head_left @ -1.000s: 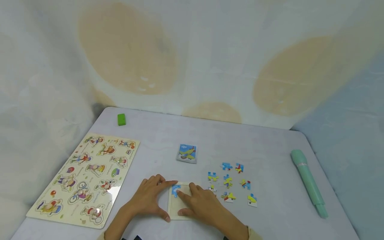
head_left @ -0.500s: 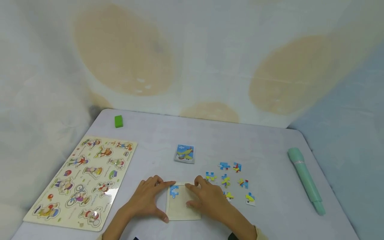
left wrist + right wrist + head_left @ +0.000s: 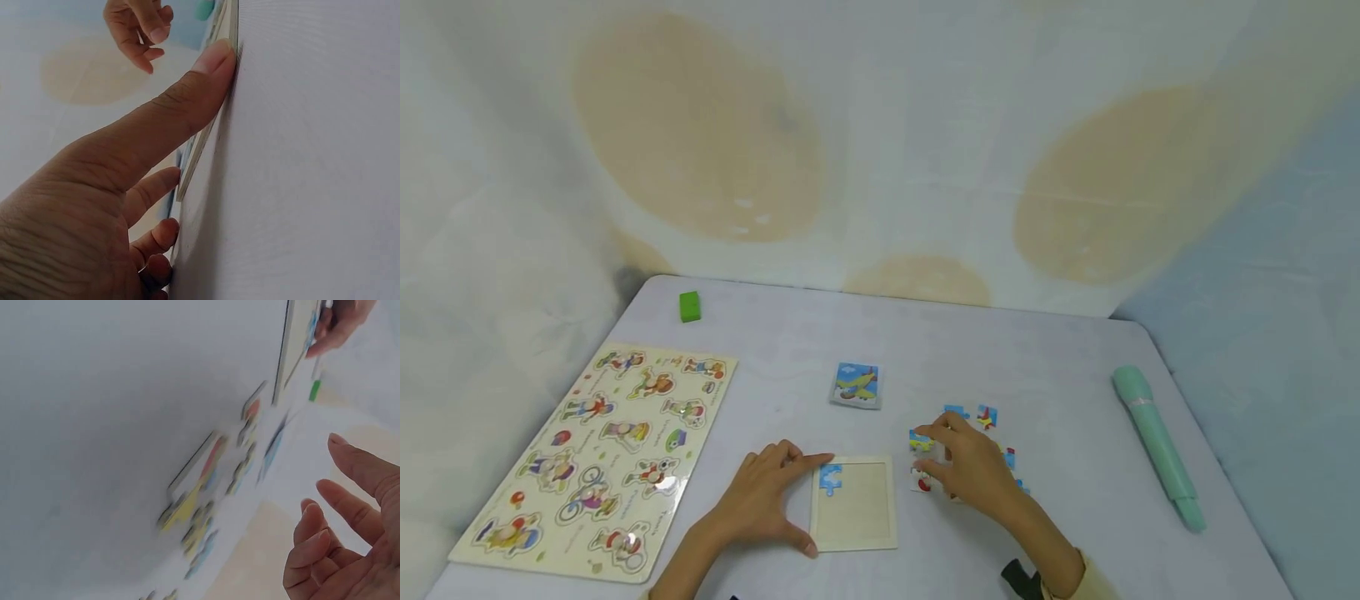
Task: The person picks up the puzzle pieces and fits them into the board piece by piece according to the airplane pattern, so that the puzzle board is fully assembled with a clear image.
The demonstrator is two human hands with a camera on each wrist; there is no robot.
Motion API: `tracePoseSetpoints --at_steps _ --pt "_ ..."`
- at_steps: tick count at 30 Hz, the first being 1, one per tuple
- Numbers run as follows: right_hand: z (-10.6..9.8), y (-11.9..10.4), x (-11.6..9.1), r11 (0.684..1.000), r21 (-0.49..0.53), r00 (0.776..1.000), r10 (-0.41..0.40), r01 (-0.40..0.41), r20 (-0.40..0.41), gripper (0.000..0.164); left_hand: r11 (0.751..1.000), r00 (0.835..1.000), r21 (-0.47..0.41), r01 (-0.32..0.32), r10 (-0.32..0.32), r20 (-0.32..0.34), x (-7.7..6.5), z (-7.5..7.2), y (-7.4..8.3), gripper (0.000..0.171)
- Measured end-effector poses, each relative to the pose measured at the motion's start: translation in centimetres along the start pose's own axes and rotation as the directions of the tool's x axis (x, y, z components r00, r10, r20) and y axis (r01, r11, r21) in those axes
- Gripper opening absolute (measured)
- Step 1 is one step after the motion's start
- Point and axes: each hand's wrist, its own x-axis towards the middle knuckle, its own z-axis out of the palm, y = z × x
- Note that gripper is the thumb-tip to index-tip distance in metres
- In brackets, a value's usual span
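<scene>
A small square wooden puzzle tray (image 3: 892, 508) lies near the front of the table. One blue jigsaw piece (image 3: 830, 477) sits in its upper left corner. My left hand (image 3: 760, 497) rests at the tray's left side, thumb at the lower corner and forefinger at the upper one, both fairly straight. My right hand (image 3: 977, 468) is over the loose jigsaw pieces right of the tray, thumb and forefinger apart. A yellow-and-blue piece (image 3: 920, 442) and a white-and-red piece (image 3: 921, 481) show by its fingertips. In the right wrist view nothing is between the fingers; the hand hides several pieces in the head view.
A small airplane picture (image 3: 856, 384) lies behind the tray. At the left is a large picture board (image 3: 568, 442) with figures, and a green block (image 3: 689, 307) beyond it. A mint-green wand-like object (image 3: 1157, 446) lies at the right. Cloth walls enclose the table's back and sides.
My right hand has lifted off the blue piece in the tray and moved right to the loose pieces. My left hand stays at the tray's edge.
</scene>
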Motion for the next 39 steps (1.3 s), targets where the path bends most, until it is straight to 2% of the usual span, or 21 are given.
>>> tracePoseSetpoints --at_steps 7,15,21,29,34,39 --pt "-0.8 2.6 0.6 0.993 0.008 0.993 0.114 -0.114 0.038 0.042 1.000 1.000 -0.004 0.012 -0.012 0.014 -0.1 0.0 0.0 0.111" --pt "-0.7 5.3 1.0 0.981 0.014 0.981 0.193 -0.193 0.002 0.042 1.000 1.000 -0.006 0.007 -0.007 0.004 -0.1 0.0 -0.1 0.111" --pt "-0.9 6.6 1.5 0.974 0.013 0.974 0.225 -0.226 0.009 0.040 1.000 1.000 -0.009 0.004 -0.004 -0.001 -0.1 -0.1 0.1 0.111" --pt "-1.2 8.3 2.4 0.958 0.045 0.958 0.279 -0.282 0.069 0.037 1.000 1.000 -0.003 -0.007 0.007 -0.003 -0.1 -0.1 0.0 0.111" --pt "-0.9 9.0 2.8 0.955 0.057 0.952 0.282 -0.290 0.122 0.035 1.000 1.000 -0.006 -0.006 0.006 -0.004 -0.1 0.0 -0.1 0.111" --pt "-0.6 9.2 2.9 0.957 0.063 0.954 0.276 -0.284 0.115 0.033 1.000 1.000 -0.003 -0.009 0.009 -0.007 -0.1 0.1 -0.2 0.111"
